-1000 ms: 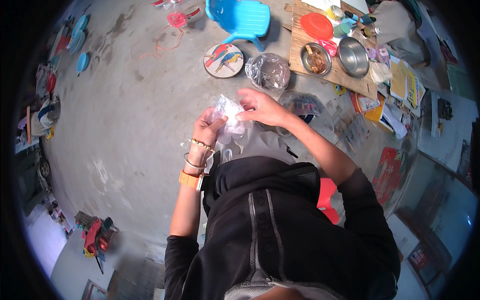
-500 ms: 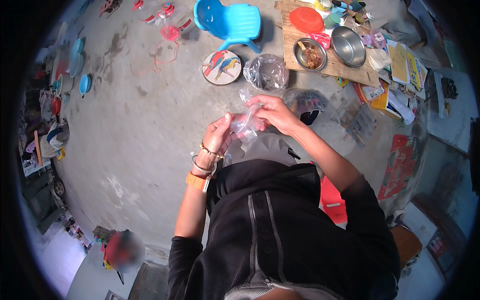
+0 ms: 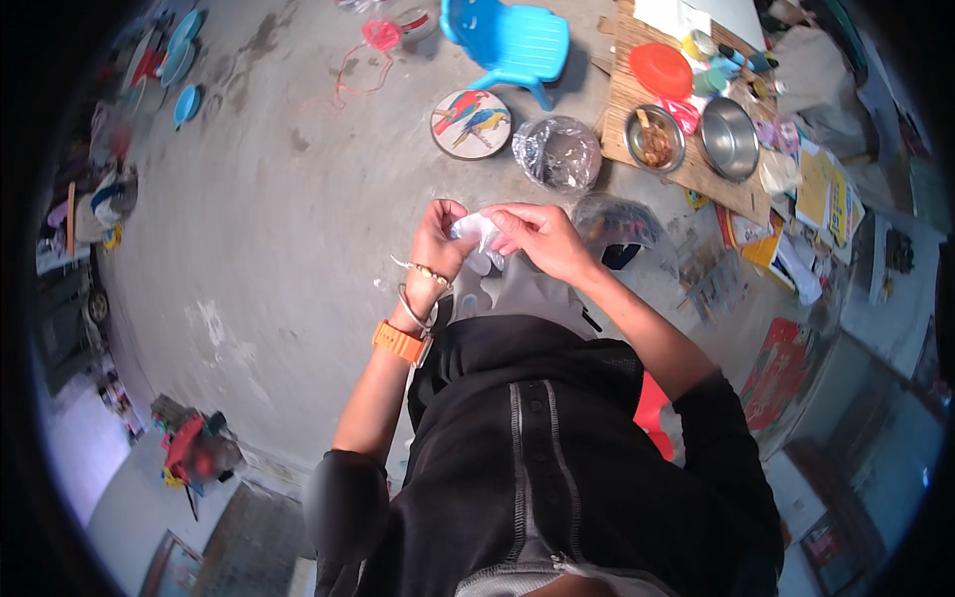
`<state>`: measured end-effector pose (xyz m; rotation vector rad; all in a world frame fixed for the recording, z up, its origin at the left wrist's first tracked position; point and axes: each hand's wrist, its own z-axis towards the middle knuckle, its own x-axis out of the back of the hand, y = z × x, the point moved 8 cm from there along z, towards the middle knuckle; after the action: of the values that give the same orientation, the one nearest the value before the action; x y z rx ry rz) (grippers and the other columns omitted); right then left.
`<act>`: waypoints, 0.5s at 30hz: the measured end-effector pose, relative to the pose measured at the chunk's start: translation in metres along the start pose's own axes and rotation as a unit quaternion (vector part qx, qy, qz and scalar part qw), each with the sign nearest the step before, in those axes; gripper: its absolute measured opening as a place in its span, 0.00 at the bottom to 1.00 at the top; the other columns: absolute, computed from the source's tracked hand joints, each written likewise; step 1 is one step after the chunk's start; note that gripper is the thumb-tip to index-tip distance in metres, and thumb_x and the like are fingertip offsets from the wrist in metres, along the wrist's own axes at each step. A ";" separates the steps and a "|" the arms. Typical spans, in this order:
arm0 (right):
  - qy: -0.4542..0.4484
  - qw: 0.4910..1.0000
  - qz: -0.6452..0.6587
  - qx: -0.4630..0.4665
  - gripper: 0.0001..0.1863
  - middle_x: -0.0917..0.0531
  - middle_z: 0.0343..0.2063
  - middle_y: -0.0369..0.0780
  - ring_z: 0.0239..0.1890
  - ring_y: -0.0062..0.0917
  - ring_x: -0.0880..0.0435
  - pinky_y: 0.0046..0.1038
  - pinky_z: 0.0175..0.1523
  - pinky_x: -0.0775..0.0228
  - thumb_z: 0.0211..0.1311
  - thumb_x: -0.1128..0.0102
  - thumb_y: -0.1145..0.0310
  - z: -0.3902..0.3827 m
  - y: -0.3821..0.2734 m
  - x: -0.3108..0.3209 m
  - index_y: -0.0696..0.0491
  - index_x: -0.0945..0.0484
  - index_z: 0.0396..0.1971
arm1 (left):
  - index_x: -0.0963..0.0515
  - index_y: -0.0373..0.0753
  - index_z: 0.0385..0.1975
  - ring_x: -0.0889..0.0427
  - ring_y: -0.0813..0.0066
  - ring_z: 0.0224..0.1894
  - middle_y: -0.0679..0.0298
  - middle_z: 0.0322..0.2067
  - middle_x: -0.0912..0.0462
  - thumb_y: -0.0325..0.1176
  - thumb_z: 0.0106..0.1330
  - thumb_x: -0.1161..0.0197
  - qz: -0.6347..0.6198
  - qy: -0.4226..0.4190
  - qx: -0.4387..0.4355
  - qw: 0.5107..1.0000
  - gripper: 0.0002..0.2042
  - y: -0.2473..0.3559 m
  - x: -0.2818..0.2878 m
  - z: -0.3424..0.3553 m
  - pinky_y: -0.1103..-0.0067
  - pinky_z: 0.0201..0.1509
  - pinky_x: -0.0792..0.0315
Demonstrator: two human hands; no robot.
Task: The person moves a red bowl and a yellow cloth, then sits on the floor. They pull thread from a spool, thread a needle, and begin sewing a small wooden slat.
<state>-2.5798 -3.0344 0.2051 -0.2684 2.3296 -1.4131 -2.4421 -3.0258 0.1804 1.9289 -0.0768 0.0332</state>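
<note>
Above my lap, both hands work at a crumpled, thin, white translucent plastic piece [image 3: 477, 228], perhaps a bag or glove. My left hand [image 3: 439, 236], with bracelets and an orange watch band at the wrist, has its fingers curled on the left part of it. My right hand [image 3: 534, 237] pinches it from the right, thumb over it. Beyond my hands stand a round stool [image 3: 472, 124] with parrots pictured on it and a container lined with clear plastic [image 3: 557, 154].
A wooden board [image 3: 622, 90] holds steel bowls [image 3: 729, 139], one with food [image 3: 654, 141], and a red lid [image 3: 660, 71]. A blue child's chair [image 3: 520, 45] stands beside it. Blue basins [image 3: 186, 103] lie far left, clutter [image 3: 801, 229] at right, a red plastic seat [image 3: 652, 408] under me.
The plastic has been turned and spread between my hands, its upright part now lower and flatter. My hands have drawn closer together across it, and my head view has shifted slightly.
</note>
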 end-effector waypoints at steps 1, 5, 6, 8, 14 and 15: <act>0.004 0.999 -0.027 0.030 0.13 0.22 0.28 0.39 0.24 0.17 0.24 0.18 0.30 0.30 0.58 0.47 0.67 0.004 -0.009 -0.007 0.59 0.25 0.38 | 0.32 0.34 0.32 0.29 0.83 0.28 0.68 0.26 0.29 0.20 0.50 0.42 -0.002 0.003 0.017 1.000 0.10 -0.005 0.007 0.001 0.86 0.30 0.32; -0.002 0.973 -0.185 0.135 0.09 0.24 0.29 0.43 0.28 0.25 0.24 0.22 0.32 0.31 0.49 0.44 0.75 0.020 -0.016 -0.028 0.57 0.22 0.33 | 0.30 0.34 0.35 0.25 0.80 0.31 0.66 0.29 0.26 0.29 0.60 0.48 -0.247 -0.008 0.180 0.952 0.07 -0.027 0.023 -0.014 0.81 0.34 0.26; -0.007 0.970 -0.205 0.130 0.09 0.25 0.30 0.42 0.29 0.25 0.24 0.22 0.32 0.31 0.49 0.44 0.75 0.024 -0.017 -0.033 0.57 0.22 0.33 | 0.30 0.34 0.36 0.25 0.79 0.31 0.65 0.30 0.25 0.30 0.60 0.48 -0.279 -0.007 0.199 0.939 0.08 -0.027 0.026 -0.017 0.81 0.35 0.26; -0.016 0.962 -0.245 0.123 0.09 0.25 0.30 0.42 0.30 0.24 0.24 0.22 0.33 0.32 0.48 0.44 0.75 0.032 -0.017 -0.045 0.58 0.23 0.32 | 0.30 0.33 0.37 0.24 0.78 0.33 0.64 0.31 0.25 0.32 0.61 0.47 -0.344 -0.005 0.234 0.909 0.09 -0.024 0.034 -0.026 0.80 0.37 0.26; -0.157 0.970 -0.169 0.077 0.14 0.26 0.32 0.40 0.36 0.22 0.25 0.21 0.37 0.31 0.46 0.43 0.77 0.054 0.009 -0.107 0.58 0.26 0.37 | 0.29 0.34 0.35 0.24 0.79 0.32 0.66 0.30 0.23 0.25 0.54 0.40 -0.339 0.061 0.146 0.928 0.10 -0.052 0.088 -0.052 0.83 0.39 0.28; -0.165 0.984 -0.063 0.022 0.17 0.25 0.35 0.41 0.36 0.21 0.24 0.21 0.38 0.31 0.47 0.43 0.77 0.053 0.014 -0.115 0.61 0.28 0.40 | 0.29 0.35 0.35 0.24 0.79 0.32 0.66 0.29 0.23 0.24 0.54 0.40 -0.327 0.095 0.152 0.928 0.09 -0.063 0.105 -0.062 0.84 0.38 0.28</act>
<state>-2.4527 -3.0287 0.1981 -0.5970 2.0392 -1.3576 -2.3319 -2.9499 0.1493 2.1605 0.7404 -0.2263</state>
